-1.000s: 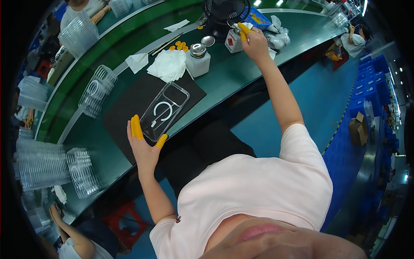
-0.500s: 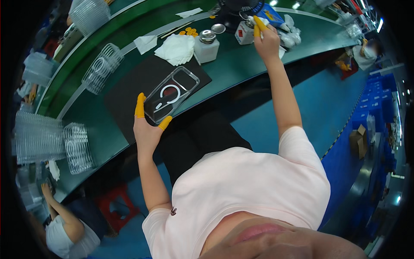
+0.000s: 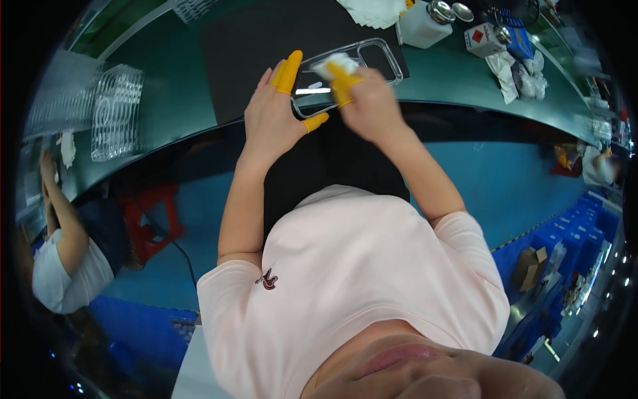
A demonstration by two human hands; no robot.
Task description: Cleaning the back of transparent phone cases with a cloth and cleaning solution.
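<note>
- clear phone case (image 3: 352, 70) – lies at the near edge of a black mat (image 3: 266, 46) on the green bench (image 3: 465, 86), partly over the edge toward the person, held between both hands
- left hand (image 3: 276, 120) steadies the case's left end: fingers spread moderately, yellow finger cots (image 3: 289, 70) on two fingers lying on the case top, thumb w/ a cot at its near edge – a light pinch on the case
- right hand (image 3: 369, 106) is bunched narrow round a small white wipe (image 3: 335, 65), cot-covered fingertips pressing it onto the case's inner face; hand is blurred
- doing the wipe well, as I judge it: keep the left pinch on the rim only so no prints land on the cleaned face, stroke the wipe one way w/ even pressure, keep the case flat vs. flexing it
- farther out: white squat bottle (image 3: 422, 20) w/ metal cap, small red-and-white box (image 3: 484, 41), crumpled wipes (image 3: 515, 70) to the right
- stacks of clear plastic trays (image 3: 116, 110) on the left
- another person in a white top (image 3: 66, 272) at far left, by a red stool (image 3: 149, 216)
</note>
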